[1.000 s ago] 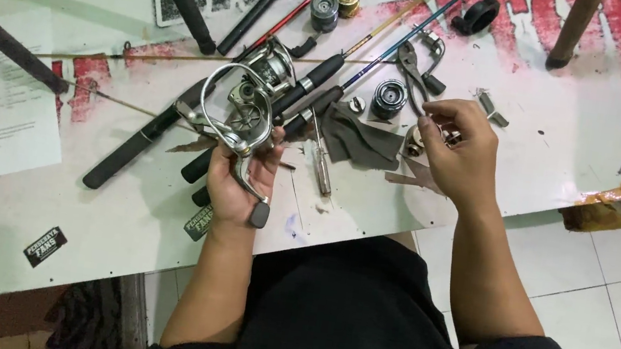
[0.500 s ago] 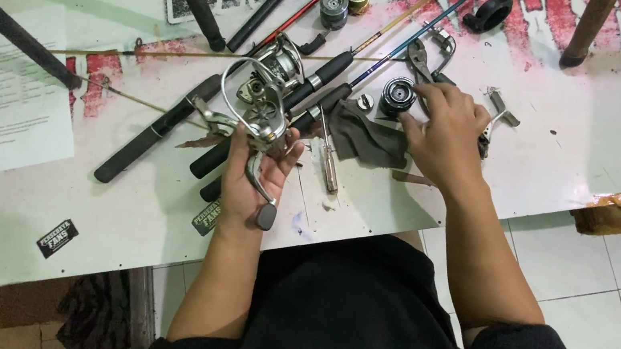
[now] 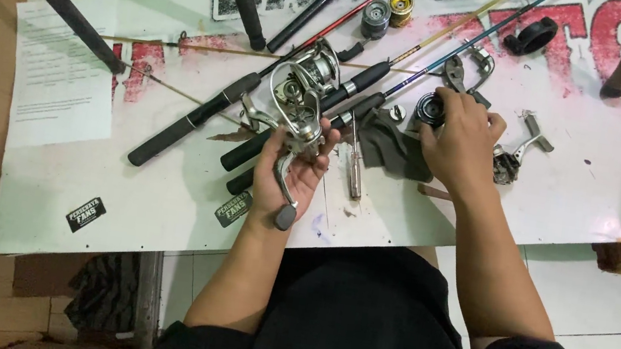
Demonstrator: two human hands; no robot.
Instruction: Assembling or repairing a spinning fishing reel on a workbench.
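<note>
Lying on white table [image 3: 583,197], rods, tiled floor [image 3: 617,299]

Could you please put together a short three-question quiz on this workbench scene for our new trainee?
1. Which hand holds the silver fishing reel?
2. True or false: the right hand rests flat on the sheet of paper.
3. Where does the grey cloth lie?
a) Between the two hands on the table
b) On the floor tiles
c) Over the paper

Key:
1. The left hand, which lifts the reel with its crank handle hanging down.
2. False; it reaches to a dark round part near the pliers, far from the paper.
3. a
</note>
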